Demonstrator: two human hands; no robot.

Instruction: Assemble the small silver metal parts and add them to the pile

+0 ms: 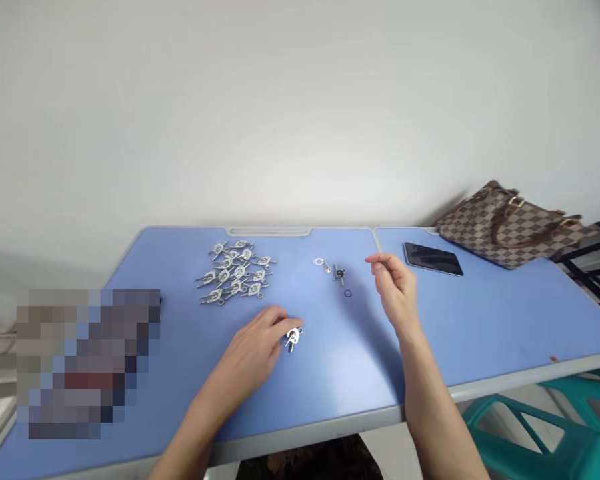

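My left hand (255, 343) rests low over the table, its thumb and fingers closed at a small silver metal fitting (293, 336) with a flat flange and short stubs. My right hand (396, 288) is raised above the table with thumb and forefinger pinched together; anything between them is too small to make out. Between the hands and farther back lie a fitting with a dark centre (340, 273), a thin flat metal plate (319, 262), a small round metal piece (328, 269) and a black rubber ring (348, 293). Several similar fittings (240, 272) are grouped at back left.
A black phone (434, 259) lies right of my right hand, with a brown checkered handbag (510, 230) behind it. A blurred-out area (95, 360) covers the table's left side. A green stool (535, 433) stands below the right front edge. A wall rises behind the blue table (330, 380).
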